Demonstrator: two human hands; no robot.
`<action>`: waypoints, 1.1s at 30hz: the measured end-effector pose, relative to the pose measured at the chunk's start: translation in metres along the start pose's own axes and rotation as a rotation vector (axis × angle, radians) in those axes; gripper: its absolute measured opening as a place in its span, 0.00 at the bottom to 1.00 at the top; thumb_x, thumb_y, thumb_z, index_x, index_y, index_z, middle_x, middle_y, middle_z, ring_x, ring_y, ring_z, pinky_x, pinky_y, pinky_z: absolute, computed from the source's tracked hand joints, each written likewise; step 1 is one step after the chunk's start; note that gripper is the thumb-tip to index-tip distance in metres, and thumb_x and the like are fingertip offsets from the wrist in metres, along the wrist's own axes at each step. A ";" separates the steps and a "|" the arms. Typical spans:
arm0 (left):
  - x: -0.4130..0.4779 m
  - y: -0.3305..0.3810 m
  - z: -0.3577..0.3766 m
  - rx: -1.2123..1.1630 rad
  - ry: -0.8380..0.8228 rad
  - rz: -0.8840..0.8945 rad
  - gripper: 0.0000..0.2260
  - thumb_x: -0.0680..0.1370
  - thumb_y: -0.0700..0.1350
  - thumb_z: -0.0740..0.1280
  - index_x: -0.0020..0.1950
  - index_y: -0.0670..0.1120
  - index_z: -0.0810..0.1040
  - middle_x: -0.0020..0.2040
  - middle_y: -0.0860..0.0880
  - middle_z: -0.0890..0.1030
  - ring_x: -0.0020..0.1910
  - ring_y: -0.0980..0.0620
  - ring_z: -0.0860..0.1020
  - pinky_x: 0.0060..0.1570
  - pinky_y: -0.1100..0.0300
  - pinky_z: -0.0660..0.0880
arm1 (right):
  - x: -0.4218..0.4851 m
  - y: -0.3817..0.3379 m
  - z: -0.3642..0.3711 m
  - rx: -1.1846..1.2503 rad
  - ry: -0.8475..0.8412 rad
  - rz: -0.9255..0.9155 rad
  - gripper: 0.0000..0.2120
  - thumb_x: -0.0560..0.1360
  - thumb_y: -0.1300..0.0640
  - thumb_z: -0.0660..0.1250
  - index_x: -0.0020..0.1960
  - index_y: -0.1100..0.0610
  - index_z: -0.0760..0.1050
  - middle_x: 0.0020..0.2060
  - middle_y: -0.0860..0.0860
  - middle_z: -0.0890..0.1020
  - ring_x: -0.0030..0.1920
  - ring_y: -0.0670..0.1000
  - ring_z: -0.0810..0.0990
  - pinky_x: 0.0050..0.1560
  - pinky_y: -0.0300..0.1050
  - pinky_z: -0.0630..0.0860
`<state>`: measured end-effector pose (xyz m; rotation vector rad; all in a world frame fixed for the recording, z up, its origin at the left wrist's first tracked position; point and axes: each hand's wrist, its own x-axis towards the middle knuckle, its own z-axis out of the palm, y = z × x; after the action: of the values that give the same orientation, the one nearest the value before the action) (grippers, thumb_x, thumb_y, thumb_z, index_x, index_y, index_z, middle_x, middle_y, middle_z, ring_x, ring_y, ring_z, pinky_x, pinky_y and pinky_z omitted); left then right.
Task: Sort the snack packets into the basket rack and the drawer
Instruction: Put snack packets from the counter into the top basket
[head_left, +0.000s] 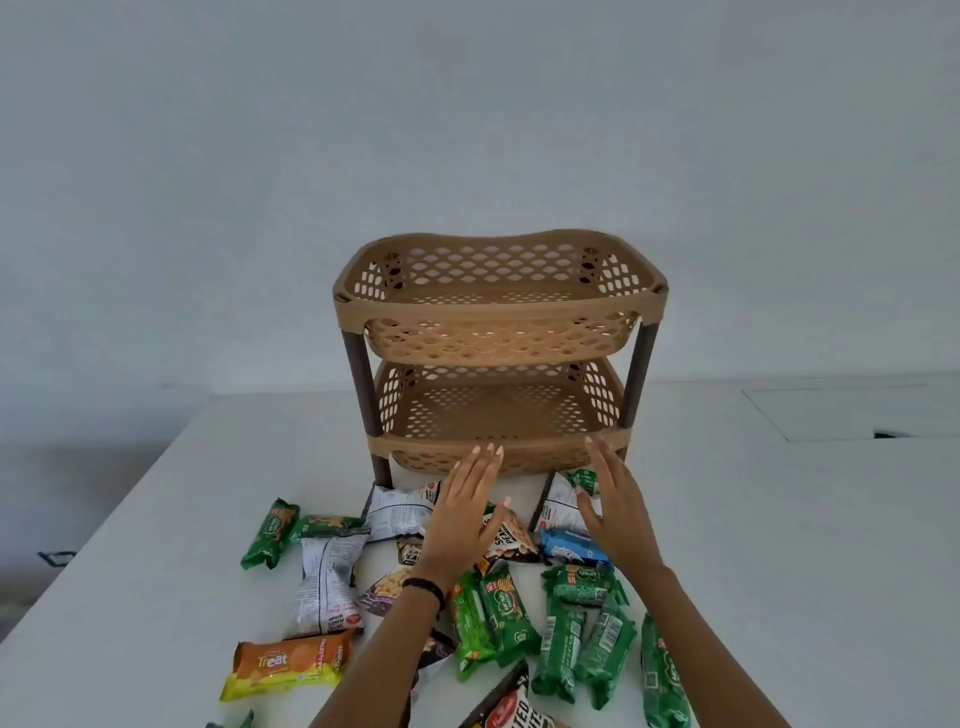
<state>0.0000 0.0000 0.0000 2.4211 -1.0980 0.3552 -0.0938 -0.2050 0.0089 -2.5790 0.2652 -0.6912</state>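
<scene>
A tan two-tier basket rack (498, 312) with brown legs stands on the white table; both baskets hold nothing. Snack packets lie scattered in front of it: several green packets (511, 616), silver packets (327, 587), an orange Treat biscuit packet (288, 665), a blue packet (571, 552) and a brown peanut packet (511, 538). My left hand (462, 514) and my right hand (615, 506) hover above the packets just in front of the lower basket, fingers straight, palms facing each other, holding nothing.
The white table (182, 519) runs left to a visible edge. A flush panel with a dark slot (888, 434) sits in the tabletop at the right. A red-and-white packet (511, 712) lies at the bottom edge. A plain wall stands behind.
</scene>
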 end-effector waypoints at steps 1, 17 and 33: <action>-0.001 0.000 0.001 -0.016 -0.013 -0.009 0.27 0.81 0.56 0.50 0.77 0.51 0.46 0.77 0.53 0.55 0.77 0.56 0.49 0.76 0.52 0.54 | 0.000 0.002 0.002 0.028 -0.015 0.044 0.29 0.77 0.57 0.62 0.75 0.55 0.55 0.74 0.54 0.62 0.74 0.55 0.61 0.70 0.56 0.65; -0.014 -0.008 0.017 -0.066 -0.293 -0.070 0.26 0.81 0.57 0.50 0.77 0.52 0.50 0.77 0.52 0.57 0.76 0.54 0.55 0.75 0.55 0.55 | 0.001 0.024 0.012 -0.049 -0.242 0.249 0.22 0.77 0.55 0.61 0.70 0.57 0.63 0.64 0.57 0.72 0.63 0.58 0.71 0.60 0.53 0.72; -0.015 -0.006 0.017 -0.008 -0.446 -0.014 0.25 0.80 0.57 0.55 0.75 0.50 0.58 0.78 0.49 0.55 0.76 0.51 0.53 0.75 0.54 0.48 | 0.005 0.024 0.013 -0.302 -0.459 0.236 0.33 0.73 0.42 0.65 0.73 0.53 0.59 0.68 0.55 0.69 0.68 0.56 0.67 0.65 0.51 0.67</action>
<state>-0.0042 0.0046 -0.0231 2.5662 -1.2540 -0.2077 -0.0846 -0.2220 -0.0104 -2.8318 0.5429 0.0368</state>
